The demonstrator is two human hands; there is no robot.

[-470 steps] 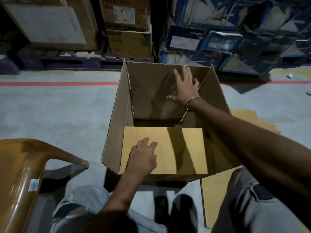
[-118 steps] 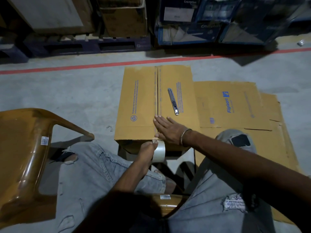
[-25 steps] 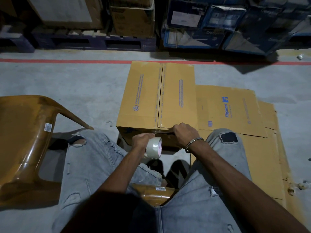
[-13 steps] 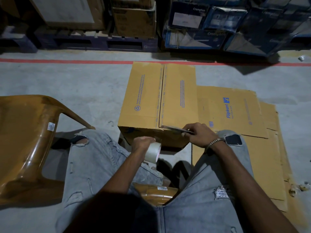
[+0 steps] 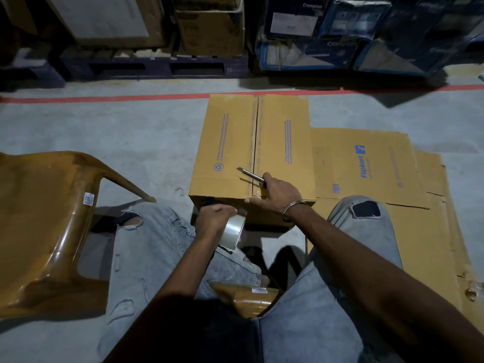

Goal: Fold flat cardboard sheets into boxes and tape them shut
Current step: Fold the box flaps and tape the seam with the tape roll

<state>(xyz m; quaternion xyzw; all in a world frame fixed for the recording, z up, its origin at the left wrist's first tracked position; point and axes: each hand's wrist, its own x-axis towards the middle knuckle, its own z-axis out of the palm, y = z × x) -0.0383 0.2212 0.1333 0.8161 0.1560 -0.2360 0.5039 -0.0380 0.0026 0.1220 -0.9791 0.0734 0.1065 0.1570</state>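
Closed box at frame centre, seam taped. Right hand grips cutter; left hand grips tape roll. Advised: press tape end flat over near edge, blade kept clear of fingers.

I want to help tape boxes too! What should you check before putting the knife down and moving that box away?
1. Flaps of the brown cardboard box closed flat: ok.
2. Clear tape runs along the top seam: ok.
3. Tape cut free from the clear tape roll: cannot tell.
4. Left hand grips the roll: ok.
5. Right hand holds the slim metal utility knife over the box top: ok.
6. Knife blade retracted: cannot tell.
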